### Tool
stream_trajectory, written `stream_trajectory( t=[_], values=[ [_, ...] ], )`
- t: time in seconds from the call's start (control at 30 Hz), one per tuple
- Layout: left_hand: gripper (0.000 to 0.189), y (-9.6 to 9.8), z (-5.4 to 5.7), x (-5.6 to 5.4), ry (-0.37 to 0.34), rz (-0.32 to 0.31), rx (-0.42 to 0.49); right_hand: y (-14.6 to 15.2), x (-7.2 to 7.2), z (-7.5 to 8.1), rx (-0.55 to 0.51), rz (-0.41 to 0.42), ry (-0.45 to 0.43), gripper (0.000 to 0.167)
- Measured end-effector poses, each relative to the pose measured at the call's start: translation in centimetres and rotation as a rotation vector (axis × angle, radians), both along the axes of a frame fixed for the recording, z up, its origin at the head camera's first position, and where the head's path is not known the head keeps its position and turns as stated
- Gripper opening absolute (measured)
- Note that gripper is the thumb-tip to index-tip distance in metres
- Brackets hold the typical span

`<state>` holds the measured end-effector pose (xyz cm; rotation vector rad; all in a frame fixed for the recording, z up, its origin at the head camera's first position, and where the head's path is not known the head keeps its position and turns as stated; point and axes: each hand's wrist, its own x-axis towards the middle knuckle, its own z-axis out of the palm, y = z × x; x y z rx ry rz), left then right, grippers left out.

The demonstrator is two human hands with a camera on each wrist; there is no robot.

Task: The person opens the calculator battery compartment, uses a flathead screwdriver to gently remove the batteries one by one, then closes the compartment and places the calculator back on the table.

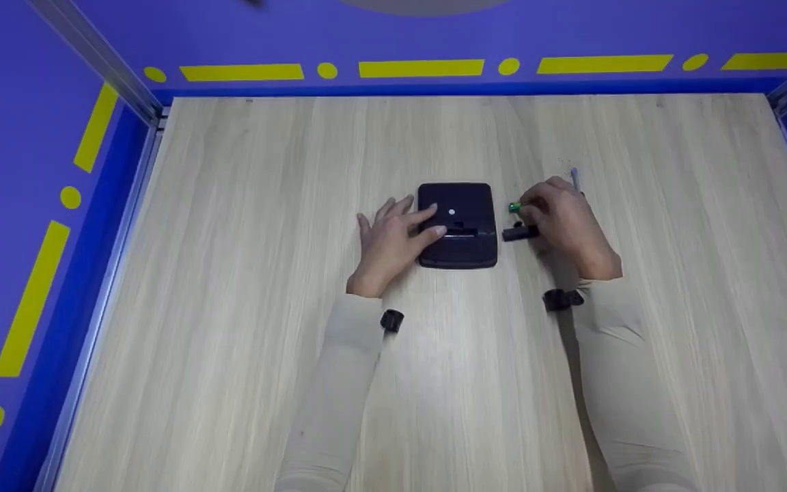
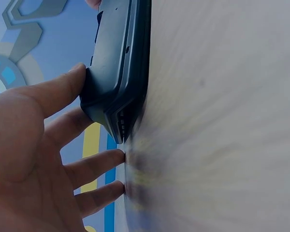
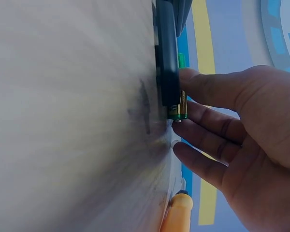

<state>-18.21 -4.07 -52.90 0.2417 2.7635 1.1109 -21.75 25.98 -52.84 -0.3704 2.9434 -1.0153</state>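
Note:
A black, rounded box-shaped device [image 1: 458, 198] lies flat on the table, with a narrow slot and a white dot on its upper face. My left hand [image 1: 393, 239] rests at its left side, thumb and index finger on top, the other fingers spread straight onto the table; the left wrist view shows the thumb against the casing [image 2: 111, 58]. To the right of the device, my right hand [image 1: 561, 215] pinches a green and gold battery [image 1: 515, 207] between thumb and fingers. Just below that battery lies a small black strip-like cover [image 1: 518, 234], overlapping the battery [image 3: 182, 104] in the right wrist view.
Beyond my right hand lies a screwdriver [image 1: 575, 179], mostly hidden by the hand in the head view; its orange handle [image 3: 179, 212] shows in the right wrist view. Blue walls with yellow marks [image 1: 421, 68] border the wooden table [image 1: 264, 205] at the back and sides.

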Motion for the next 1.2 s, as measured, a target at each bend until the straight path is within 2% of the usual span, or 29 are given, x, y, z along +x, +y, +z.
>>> stream_trajectory(
  t=[0.47,0.8,1.2],
  values=[
    [0.053,0.0,0.2,0.0,-0.024,0.006,-0.007,-0.1,-0.1,0.4,0.009,-0.014,-0.012,0.019],
    [0.054,0.0,0.3,0.1,-0.032,-0.004,-0.003,0.1,0.6,1.8,-0.020,0.020,0.080,0.015],
    [0.050,-0.5,0.9,0.0,-0.002,-0.006,-0.021,-0.4,1.2,2.3,-0.028,0.071,0.023,0.009]
  ],
)
